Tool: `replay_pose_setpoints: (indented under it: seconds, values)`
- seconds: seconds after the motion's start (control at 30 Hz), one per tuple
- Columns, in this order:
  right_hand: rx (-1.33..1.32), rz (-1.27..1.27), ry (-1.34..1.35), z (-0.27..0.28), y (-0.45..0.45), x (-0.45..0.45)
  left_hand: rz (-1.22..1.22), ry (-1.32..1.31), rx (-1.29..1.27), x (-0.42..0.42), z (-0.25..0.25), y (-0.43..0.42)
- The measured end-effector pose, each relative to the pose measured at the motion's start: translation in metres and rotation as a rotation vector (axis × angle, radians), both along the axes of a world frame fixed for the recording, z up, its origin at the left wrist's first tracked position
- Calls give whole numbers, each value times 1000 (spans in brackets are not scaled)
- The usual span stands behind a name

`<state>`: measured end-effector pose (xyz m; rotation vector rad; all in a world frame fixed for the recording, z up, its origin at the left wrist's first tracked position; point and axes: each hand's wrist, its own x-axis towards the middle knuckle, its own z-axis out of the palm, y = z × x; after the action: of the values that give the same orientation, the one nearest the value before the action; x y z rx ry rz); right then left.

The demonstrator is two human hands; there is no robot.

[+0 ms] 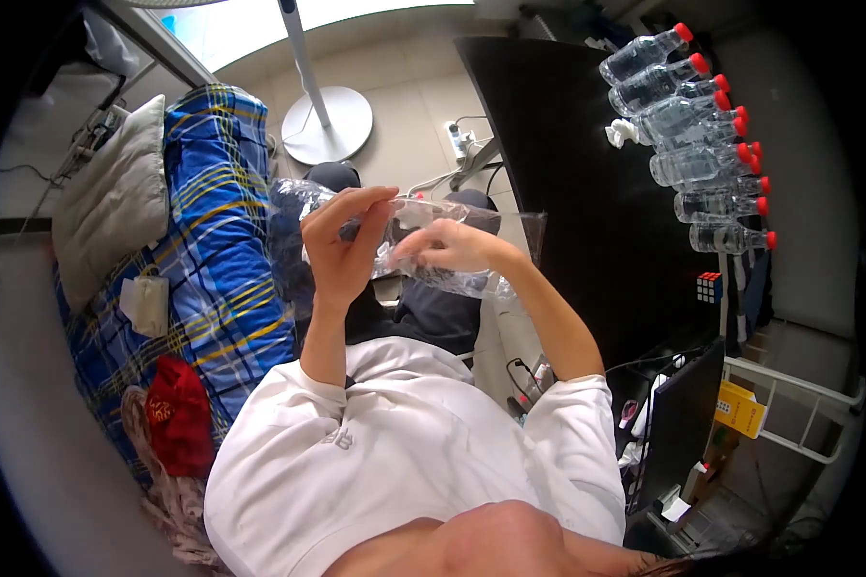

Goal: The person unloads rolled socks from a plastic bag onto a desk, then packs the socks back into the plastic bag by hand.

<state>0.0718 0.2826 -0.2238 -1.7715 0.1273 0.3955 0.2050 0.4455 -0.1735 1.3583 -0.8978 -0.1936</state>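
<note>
Chin [500, 539] at six o'clock. Left hand [342, 255], at ten, pinches clear film [467, 281]; whether the blurred right hand [457, 248] grips, I can't tell. Looks light, slippery; pinch edges.

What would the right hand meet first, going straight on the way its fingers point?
Probably the clear plastic film, with the left hand seemingly beyond it, though depth is unclear.

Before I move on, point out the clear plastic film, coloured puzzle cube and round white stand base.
Clear plastic film [467, 278], head view: lower part.
Coloured puzzle cube [708, 287], head view: gridded face.
Round white stand base [343, 133], head view: top surface.
</note>
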Motion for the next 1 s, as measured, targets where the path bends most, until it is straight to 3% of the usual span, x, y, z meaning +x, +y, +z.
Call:
replay_pose_setpoints:
  seconds: [0.13,0.27,0.33,0.43,1.0]
  values:
    - [81,262,-103,2,6,-1,-43,-33,15,1,-3,0]
    - [99,262,-83,-9,10,-4,-110,-24,29,-1,-2,-2]
    - [-168,168,1,-13,17,-5,-123,-28,32,-3,-2,-3]
    - [-300,191,74,-19,28,-6,-168,-48,99,-6,-5,-5]
    - [-538,217,153,-22,28,-12,-225,-108,153,-17,-9,-18]
